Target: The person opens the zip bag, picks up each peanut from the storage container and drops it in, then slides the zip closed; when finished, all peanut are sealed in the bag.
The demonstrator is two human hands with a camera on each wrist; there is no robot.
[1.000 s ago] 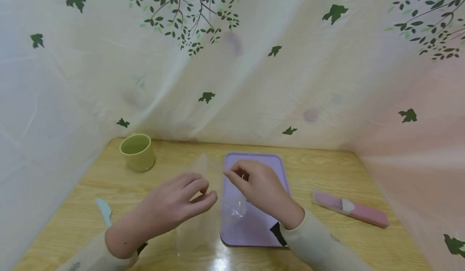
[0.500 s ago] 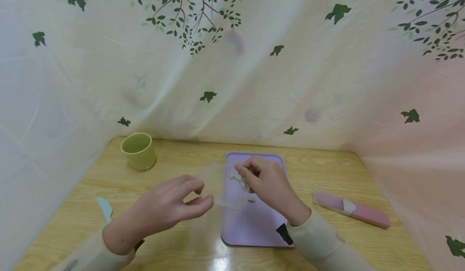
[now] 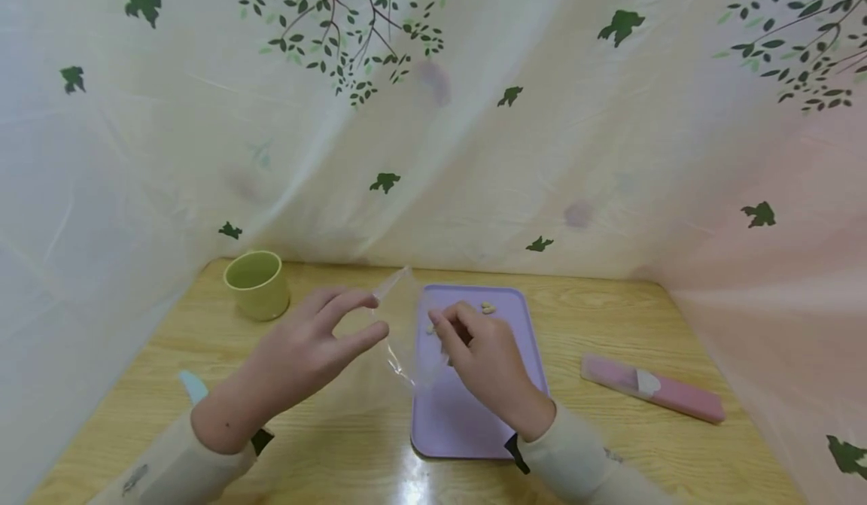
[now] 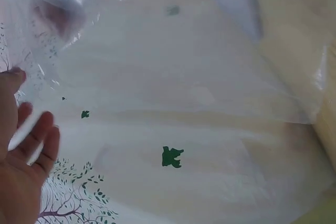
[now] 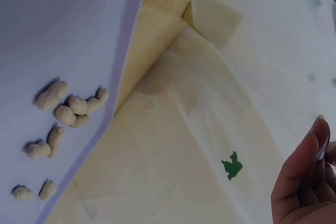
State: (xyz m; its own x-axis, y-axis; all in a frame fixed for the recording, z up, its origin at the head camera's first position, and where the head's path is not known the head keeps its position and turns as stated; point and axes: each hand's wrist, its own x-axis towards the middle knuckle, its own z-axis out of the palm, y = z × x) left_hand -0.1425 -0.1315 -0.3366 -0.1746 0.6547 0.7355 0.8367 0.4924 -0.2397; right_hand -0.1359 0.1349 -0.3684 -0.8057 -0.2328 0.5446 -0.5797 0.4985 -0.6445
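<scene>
A clear plastic bag (image 3: 400, 317) hangs between my hands, partly over the left side of a purple tray (image 3: 467, 430). My right hand (image 3: 484, 358) pinches its edge above the tray, thumb against curled fingers. Beside the bag's other side, my left hand (image 3: 305, 351) has its thumb and fingers spread apart. The left wrist view shows the see-through film filling much of the picture past the left hand (image 4: 23, 156). Several peanuts (image 5: 65, 115) lie on the tray in the right wrist view; in the head view some are hidden behind the right hand.
A green cup (image 3: 256, 288) stands at the back left of the wooden table (image 3: 325, 460). Near the left forearm lies a light blue knife (image 3: 193, 386), partly covered. To the right of the tray is a pink case (image 3: 653, 388). A printed curtain (image 3: 460, 189) closes the back.
My left hand has risen and its thumb and fingers have spread wider. The bag's upper edge stands higher. My right hand moved right, then slightly back left, still pinching the bag.
</scene>
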